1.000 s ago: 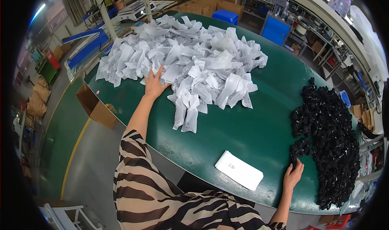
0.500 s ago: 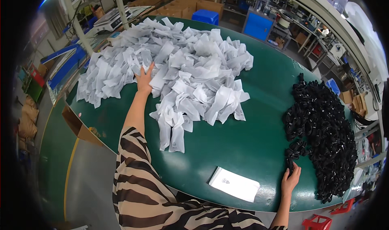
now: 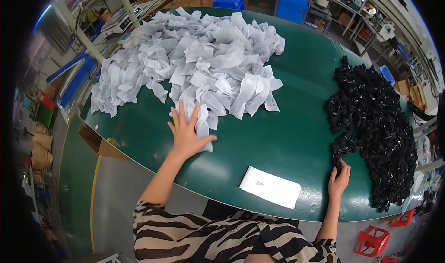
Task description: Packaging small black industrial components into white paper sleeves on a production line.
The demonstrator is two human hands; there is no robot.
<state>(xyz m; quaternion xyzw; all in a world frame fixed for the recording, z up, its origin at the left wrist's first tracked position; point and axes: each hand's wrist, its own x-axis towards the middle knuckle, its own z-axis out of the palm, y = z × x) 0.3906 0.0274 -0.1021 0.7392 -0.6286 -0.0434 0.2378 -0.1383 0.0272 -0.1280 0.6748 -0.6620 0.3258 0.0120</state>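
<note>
My left hand [image 3: 187, 137] is open, its fingers spread over white packets at the near tip of a big heap of white packets [image 3: 208, 59]. One packet [image 3: 202, 128] lies partly under that hand. At the right, my right hand [image 3: 339, 182] closes on a black coiled cable [image 3: 337, 162] at the near left edge of a large pile of black cable bundles [image 3: 378, 138]. A loose bundle [image 3: 345, 144] lies just beyond its fingertips. Between my hands, nearer to me, rests a flat stack of white bags [image 3: 271, 187] with a small printed mark.
Everything lies on a green table [image 3: 301, 105] with a curved near edge. A cardboard box [image 3: 99, 142] stands below its left edge. Red stools [image 3: 372, 240] are on the floor at the lower right. Beyond the table are a blue bin [image 3: 229, 2] and a blue cabinet [image 3: 291, 6].
My left hand has come from the left side of the white heap toward me and right, onto its near tip. My right hand stays on the cable. The whole view has shifted slightly.
</note>
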